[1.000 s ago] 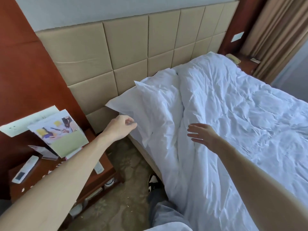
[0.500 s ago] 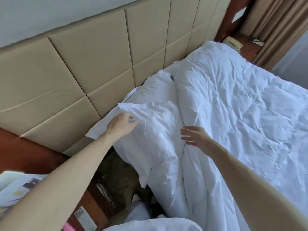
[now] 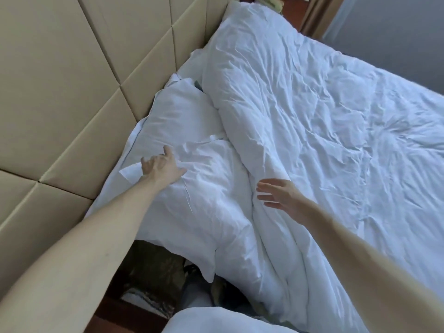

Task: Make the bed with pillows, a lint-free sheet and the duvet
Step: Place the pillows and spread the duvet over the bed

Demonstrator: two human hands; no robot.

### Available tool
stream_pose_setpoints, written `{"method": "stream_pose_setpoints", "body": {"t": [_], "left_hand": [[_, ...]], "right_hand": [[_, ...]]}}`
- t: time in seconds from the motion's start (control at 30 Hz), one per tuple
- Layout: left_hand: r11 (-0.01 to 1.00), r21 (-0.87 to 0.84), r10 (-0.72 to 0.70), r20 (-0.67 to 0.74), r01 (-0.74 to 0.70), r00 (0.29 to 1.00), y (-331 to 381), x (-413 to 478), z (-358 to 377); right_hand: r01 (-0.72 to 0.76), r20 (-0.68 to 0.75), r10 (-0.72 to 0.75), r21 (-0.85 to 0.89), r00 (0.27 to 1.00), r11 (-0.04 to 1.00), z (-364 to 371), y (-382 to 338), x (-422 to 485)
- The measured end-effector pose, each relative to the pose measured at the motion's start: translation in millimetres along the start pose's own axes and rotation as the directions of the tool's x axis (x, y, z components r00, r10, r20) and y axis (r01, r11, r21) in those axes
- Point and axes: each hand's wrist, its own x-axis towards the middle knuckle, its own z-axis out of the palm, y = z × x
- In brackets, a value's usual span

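Rumpled white fabric pillow (image 3: 192, 195): at the bed's near corner.
Beige padded panelled headboard (image 3: 84, 80): just left of the pillow.
Farther white fabric pillow (image 3: 180, 109): directly behind the pillow, against the headboard.
Crumpled white fabric duvet (image 3: 324, 140): right of the pillow, overlapping its right side.
Left hand (image 3: 161, 164): on the pillow's left part.
Right hand (image 3: 281, 193): right of the pillow, over the duvet's edge.
Dark patterned carpet (image 3: 153, 272): below the pillow's near corner.

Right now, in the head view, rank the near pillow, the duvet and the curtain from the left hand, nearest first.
1. Near pillow: directly under the left hand, which rests on it.
2. Duvet: to the hand's right, its bunched edge lying beside that pillow.
3. Curtain: at the far corner, beyond the other end of the bedhead.
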Motion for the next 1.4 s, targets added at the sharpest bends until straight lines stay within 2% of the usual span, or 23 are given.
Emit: {"method": "stream_pose_setpoints", "body": {"t": [0.13, 0.3, 0.4, 0.53, 0.67, 0.77, 0.83, 0.93, 0.97, 1.03, 1.1, 1.13, 1.2, 1.27, 1.3, 1.33, 1.4], "left_hand": [[0.999, 0.036, -0.02, 0.099, 0.016, 0.995, -29.6, -3.6, 18.7], [0.997, -0.081, 0.022, 0.127, -0.012, 0.992, -41.3, -24.8, 23.7], [0.967, -0.249, 0.081, 0.12, -0.049, 0.989, -36.2, -48.4, 16.4], [0.848, -0.512, 0.195, 0.064, -0.136, 0.979, -18.7, -101.0, -7.0], [0.84, -0.453, 0.311, -0.047, -0.298, 0.949, 35.4, -172.1, -15.0], [0.846, -0.382, 0.355, -0.116, -0.371, 0.928, 67.0, -229.0, -10.6], [0.844, -0.357, 0.39, -0.101, -0.4, 0.915, 76.2, -264.0, -3.5], [0.746, -0.523, 0.41, -0.13, -0.414, 0.903, 79.2, -307.2, 4.8], [0.705, -0.579, 0.38, -0.179, -0.41, 0.907, 80.1, -317.3, 5.7], [0.644, -0.671, 0.249, -0.272, -0.368, 0.93, 83.9, -333.0, 8.4], [0.613, -0.734, 0.107, -0.288, -0.292, 0.951, 87.1, -343.0, 8.4], [0.592, -0.775, 0.063, -0.228, -0.22, 0.972, 87.9, -348.1, 5.4], [0.553, -0.832, 0.061, -0.007, -0.04, 0.998, 86.9, -357.1, -4.0], [0.717, -0.696, 0.123, 0.178, 0.036, 0.976, 78.9, -373.0, -14.2], [0.799, -0.602, 0.142, 0.19, 0.001, 0.971, 74.7, -380.8, -16.5], [0.834, -0.552, 0.127, 0.16, -0.018, 0.979, 68.1, -385.5, -14.6], [0.839, -0.544, 0.038, 0.062, 0.002, 0.997, 48.9, -392.7, -9.7]], "right_hand": [[-0.016, 0.007, 0.017, -0.02, 1.0, 1.0, 22.3, -0.2, 3.3], [-0.01, 0.065, 0.014, -0.059, 0.998, 0.998, 44.6, 0.8, -2.0], [0.013, 0.085, -0.006, -0.073, 0.996, 0.997, 51.5, 5.3, -11.7], [0.039, 0.128, -0.031, -0.061, 0.991, 0.997, 70.8, 15.9, -33.5], [-0.054, 0.239, 0.033, 0.083, 0.97, 0.995, 86.9, 24.6, -62.8], [-0.045, 0.287, 0.006, 0.127, 0.958, 0.991, 73.0, 37.5, -85.8], [0.002, 0.257, -0.04, 0.148, 0.966, 0.989, 56.0, 49.3, -104.9], [0.125, 0.146, -0.15, 0.168, 0.978, 0.978, 23.5, 67.6, -130.9], [0.156, 0.107, -0.178, 0.191, 0.978, 0.969, 12.4, 70.8, -141.1], [0.259, 0.049, -0.266, 0.12, 0.963, 0.958, -8.5, 73.7, -167.1], [0.39, 0.099, -0.384, -0.044, 0.918, 0.92, -15.2, 71.7, -201.3], [0.46, 0.165, -0.44, -0.115, 0.883, 0.88, -10.2, 70.7, -223.0], [0.59, 0.335, -0.511, -0.203, 0.791, 0.781, 11.8, 68.2, -269.0], [0.687, 0.477, -0.527, -0.265, 0.703, 0.676, 36.5, 73.0, -301.3], [0.707, 0.516, -0.514, -0.3, 0.685, 0.641, 45.5, 76.6, -309.6], [0.709, 0.545, -0.487, -0.332, 0.683, 0.622, 50.3, 80.7, -314.8], [0.668, 0.586, -0.402, -0.352, 0.704, 0.656, 50.6, 89.6, -318.3]]}}
